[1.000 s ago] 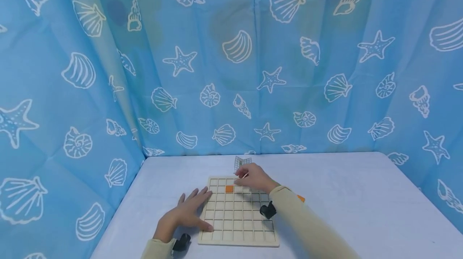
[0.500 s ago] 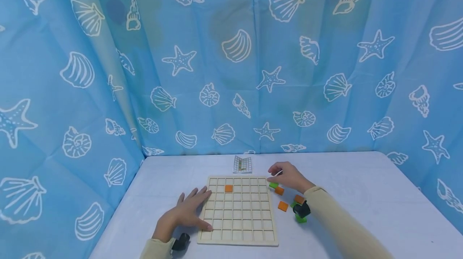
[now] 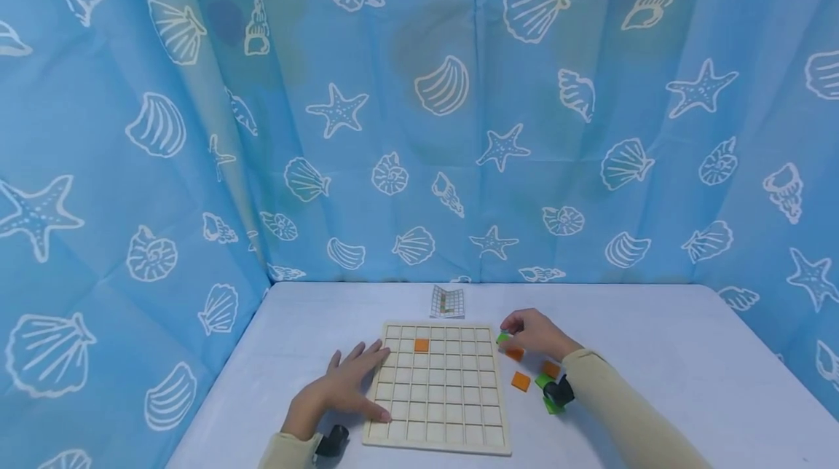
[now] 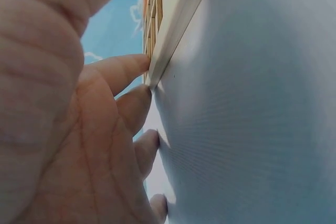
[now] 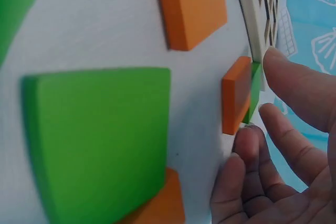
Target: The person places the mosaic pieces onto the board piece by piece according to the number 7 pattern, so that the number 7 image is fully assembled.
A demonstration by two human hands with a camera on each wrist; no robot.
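A pale wooden grid board (image 3: 438,447) lies on the white table, with one orange tile (image 3: 422,345) in a cell of its second row from the far side. My left hand (image 3: 344,389) rests along the board's left edge, fingers spread; its fingertips (image 4: 142,62) touch the frame. Beyond the right edge, my right hand (image 3: 537,332) is over a green tile (image 5: 255,92) and an orange tile (image 5: 237,95) that lie together. Thumb and index finger are apart beside the green tile, not closed on it.
More loose tiles lie right of the board: an orange tile (image 3: 521,381), another orange tile (image 3: 550,368) and a green tile (image 3: 553,406) under the right wrist. A folded grid-printed card (image 3: 448,303) stands behind the board. A blue shell-patterned curtain (image 3: 406,163) surrounds the table.
My right hand has moved from above the board to the tiles on its right, then down toward the green one. The left hand stays on the board's edge. The head view shifts slightly.
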